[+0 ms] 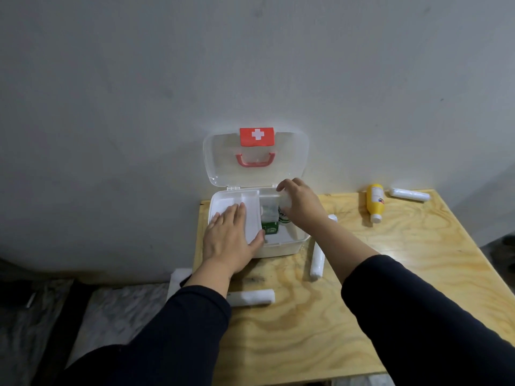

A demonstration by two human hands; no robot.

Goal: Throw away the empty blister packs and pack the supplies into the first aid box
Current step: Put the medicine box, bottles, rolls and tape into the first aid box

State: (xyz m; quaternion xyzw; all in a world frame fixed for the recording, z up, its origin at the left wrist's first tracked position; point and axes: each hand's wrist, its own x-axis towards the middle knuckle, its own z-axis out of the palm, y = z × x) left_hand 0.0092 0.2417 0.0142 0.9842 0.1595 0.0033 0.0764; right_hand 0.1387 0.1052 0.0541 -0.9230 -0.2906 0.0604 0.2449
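Plywood, pale and strongly grained, formed the top of a small table (348, 316) pushed against a grey wall. At the table's far left corner sat a white plastic first aid box (281, 247), its clear lid (223, 160) standing open against the wall, with a red cross label and a red handle on it.

The left hand (231, 240) lay flat, palm down and fingers spread, on a white inner tray (250, 201) covering the left half of the box, its thumb hooked over the tray's near right edge. The right hand (301, 203) hovered over the box's right half, fingers curled around a white bandage roll (285, 200) held upright above the opening. Below it, inside the box, stood a green and white carton (271, 228) and another green-printed item, too hidden to name.

Both forearms wore dark sleeves.

Loose supplies lay on the table. One wrapped bandage roll (317, 260) lay just beside the box's near right corner, pointing toward the near edge. A second roll (250, 297) lay near the table's left edge, partly under the left sleeve. A third roll (408, 194) rested at the far right corner, and a yellow bottle (375, 201) with a white cap lay on its side just left of it. A small white end showed behind the right wrist; what it was could not be told.
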